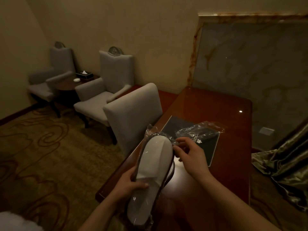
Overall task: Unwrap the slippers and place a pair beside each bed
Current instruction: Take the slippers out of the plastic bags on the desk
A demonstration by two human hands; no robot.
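A pair of white slippers (154, 165) with dark trim, still inside clear plastic wrap, is held over the front left edge of a wooden desk (208, 105). My left hand (131, 182) grips the packet near its middle from the left. My right hand (188, 152) pinches the plastic at the packet's far end, fingers curled on the wrap. An empty clear plastic wrapper (201, 130) lies crumpled on the desk beyond my right hand, over a dark folder (211, 145). No bed is in view.
A grey chair (133, 105) stands pushed against the desk's left side. Two grey armchairs (103, 84) flank a small round table (70, 82) with a tissue box in the far corner. A green curtain (283, 167) hangs at right. Patterned carpet spreads left.
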